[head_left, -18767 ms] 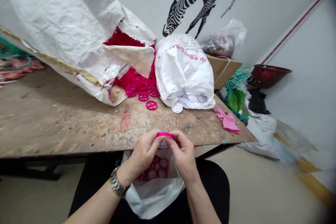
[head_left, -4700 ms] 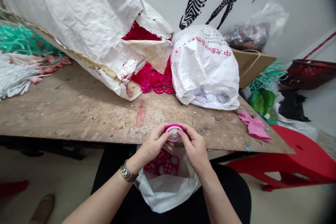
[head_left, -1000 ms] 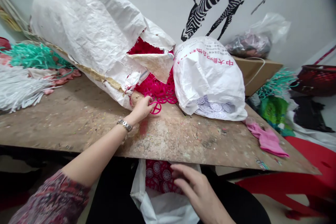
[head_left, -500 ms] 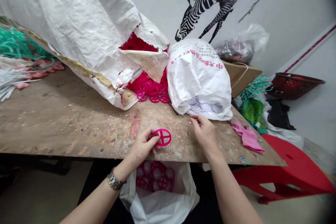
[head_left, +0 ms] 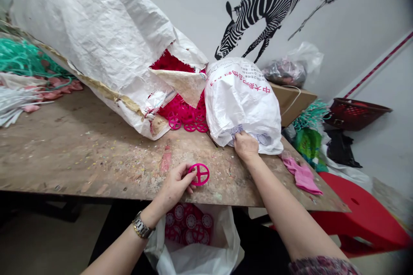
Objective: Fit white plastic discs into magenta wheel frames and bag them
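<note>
Scarred wooden bench (head_left: 80, 154): left hand (head_left: 174, 187) pinches a pink wheel (head_left: 198, 174), right hand (head_left: 245, 146) sits at the white sack (head_left: 241, 103) (its grip unclear), near loose white discs (head_left: 263, 139); finished wheels (head_left: 189, 223) lie in the carrier bag (head_left: 193, 258) below the left hand.

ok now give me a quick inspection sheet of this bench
surface: worn wooden table top, scuffed and flecked with debris
job's things: pink wheels spilling from a torn white sack; white discs in a white bag; fitted pink-and-white wheels in a plastic bag below the table edge
clutter: green plastic strands, pink cloth
hands: left hand holds a pink wheel; right hand is at the mouth of the white bag
cables: nothing seen
surroundings: red stool, red basket, cardboard box, zebra mural
</note>
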### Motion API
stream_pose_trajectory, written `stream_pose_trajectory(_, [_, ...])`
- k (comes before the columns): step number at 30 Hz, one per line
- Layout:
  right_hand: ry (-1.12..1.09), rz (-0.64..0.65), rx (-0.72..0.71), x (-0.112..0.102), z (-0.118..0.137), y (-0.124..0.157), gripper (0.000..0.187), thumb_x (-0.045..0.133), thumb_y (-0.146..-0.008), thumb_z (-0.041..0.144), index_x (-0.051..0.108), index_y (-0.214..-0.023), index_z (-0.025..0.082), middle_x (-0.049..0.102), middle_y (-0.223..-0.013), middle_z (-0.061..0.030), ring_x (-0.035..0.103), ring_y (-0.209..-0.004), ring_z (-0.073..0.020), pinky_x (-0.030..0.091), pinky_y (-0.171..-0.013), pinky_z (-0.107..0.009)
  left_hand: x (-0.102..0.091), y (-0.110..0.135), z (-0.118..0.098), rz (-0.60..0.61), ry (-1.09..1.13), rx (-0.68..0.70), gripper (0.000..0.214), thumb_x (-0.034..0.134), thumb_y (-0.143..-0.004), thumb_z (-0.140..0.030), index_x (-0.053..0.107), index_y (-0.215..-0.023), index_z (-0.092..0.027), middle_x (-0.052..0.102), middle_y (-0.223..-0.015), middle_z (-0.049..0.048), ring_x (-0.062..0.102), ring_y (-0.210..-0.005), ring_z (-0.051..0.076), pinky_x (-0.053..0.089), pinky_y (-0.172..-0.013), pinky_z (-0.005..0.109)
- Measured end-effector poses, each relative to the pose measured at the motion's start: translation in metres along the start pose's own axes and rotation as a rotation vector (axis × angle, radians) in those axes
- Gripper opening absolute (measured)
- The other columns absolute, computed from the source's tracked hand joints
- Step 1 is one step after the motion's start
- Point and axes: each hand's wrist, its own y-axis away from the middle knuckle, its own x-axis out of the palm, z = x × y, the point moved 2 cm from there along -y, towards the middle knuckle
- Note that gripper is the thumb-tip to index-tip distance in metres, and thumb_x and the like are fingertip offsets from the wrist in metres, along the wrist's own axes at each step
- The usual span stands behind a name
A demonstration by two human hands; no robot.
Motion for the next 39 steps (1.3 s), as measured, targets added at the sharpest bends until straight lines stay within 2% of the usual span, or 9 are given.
stream_pose_trajectory(5, [-0.156,-0.09,0.123,-0.019,-0.015,-0.004,0.02,0.053,-0.088,0.025,0.071,-0.087,0.015,0.07,-0.1,-0.0157,0.064,-0.091,-0.0275,0.042,-0.071,-0.033,-0.001,-0.002,-0.003,-0.013,0.049,-0.02,0.033,0.065,-0.082,-0.045,0.058,-0.093,-0.014,0.064,-0.067,-0.0006,0.063,-0.051,0.011,0.05,-0.043,0.017])
stream_pose_trajectory(10, [-0.478,-0.131,0.24,-0.039,-0.021,0.018,0.024,0.053,-0.087,0.036,0.068,-0.086,0.016,0.07,-0.075,-0.0078,0.068,-0.075,-0.024,0.047,-0.068,-0.032,-0.001,-0.006,-0.005,-0.038,0.166,-0.087,0.041,0.074,-0.074,-0.046,0.058,-0.095,-0.015,0.065,-0.068,-0.0006,0.065,-0.05,0.012,0.054,-0.044,0.018])
stream_pose_trajectory(16, [-0.89,-0.013,0.245,-0.047,0.013,0.08,0.042,0.06,-0.078,0.06,0.063,-0.084,0.019,0.068,-0.066,-0.0026,0.066,-0.057,-0.0179,0.048,-0.053,-0.027,-0.004,-0.004,-0.016,-0.046,0.267,-0.184,0.03,0.073,-0.079,-0.033,0.058,-0.097,-0.014,0.065,-0.069,0.0002,0.067,-0.053,0.011,0.057,-0.05,0.019])
stream_pose_trajectory(20, [-1.23,0.149,0.314,-0.052,0.041,0.115,0.041,0.075,-0.067,0.056,0.061,-0.078,0.019,0.065,-0.062,0.0003,0.062,-0.053,-0.0144,0.044,-0.05,-0.023,-0.002,0.002,-0.021,-0.042,0.294,-0.186,0.026,0.072,-0.08,-0.031,0.057,-0.094,-0.015,0.063,-0.068,-0.0013,0.067,-0.054,0.01,0.058,-0.052,0.019])
stream_pose_trajectory(22, [-1.318,0.213,0.342,-0.054,0.053,0.126,0.04,0.077,-0.065,0.054,0.06,-0.075,0.019,0.064,-0.062,0.001,0.061,-0.053,-0.0136,0.042,-0.05,-0.023,0.002,0.006,-0.022,-0.022,0.293,-0.172,0.027,0.072,-0.08,-0.032,0.058,-0.096,-0.014,0.064,-0.068,-0.001,0.067,-0.054,0.01,0.058,-0.052,0.019])
stream_pose_trajectory(26, [-1.299,0.269,0.286,-0.057,0.072,0.138,0.035,0.074,-0.07,0.052,0.06,-0.072,0.02,0.062,-0.062,0.0011,0.059,-0.055,-0.0148,0.042,-0.052,-0.024,0.011,0.015,-0.025,0.044,0.274,-0.13,0.033,0.07,-0.081,-0.032,0.062,-0.107,-0.014,0.069,-0.081,0.0026,0.066,-0.058,0.01,0.059,-0.056,0.02])
stream_pose_trajectory(34, [-0.923,0.142,0.082,-0.062,0.091,0.157,0.022,0.06,-0.087,0.04,0.063,-0.078,0.02,0.065,-0.073,-0.0014,0.059,-0.068,-0.0175,0.045,-0.065,-0.029,0.017,0.024,-0.021,0.041,0.227,-0.052,0.034,0.069,-0.08,-0.035,0.064,-0.106,-0.015,0.068,-0.081,0.0016,0.065,-0.061,0.012,0.058,-0.057,0.024])
stream_pose_trajectory(37, [-0.995,0.114,0.119,-0.062,0.092,0.159,0.022,0.064,-0.084,0.04,0.064,-0.094,0.02,0.069,-0.088,-0.0048,0.063,-0.075,-0.0194,0.049,-0.068,-0.03,0.016,0.027,-0.021,0.063,0.221,-0.008,0.034,0.067,-0.083,-0.036,0.064,-0.109,-0.015,0.068,-0.087,0.0024,0.064,-0.062,0.012,0.058,-0.059,0.024])
stream_pose_trajectory(39, [-1.104,0.151,0.147,-0.063,0.092,0.16,0.028,0.066,-0.083,0.041,0.064,-0.101,0.02,0.071,-0.093,-0.0062,0.065,-0.079,-0.0204,0.051,-0.071,-0.032,0.015,0.03,-0.022,0.097,0.206,0.026,0.032,0.064,-0.085,-0.036,0.064,-0.111,-0.016,0.068,-0.092,0.003,0.065,-0.067,0.012,0.059,-0.062,0.025])
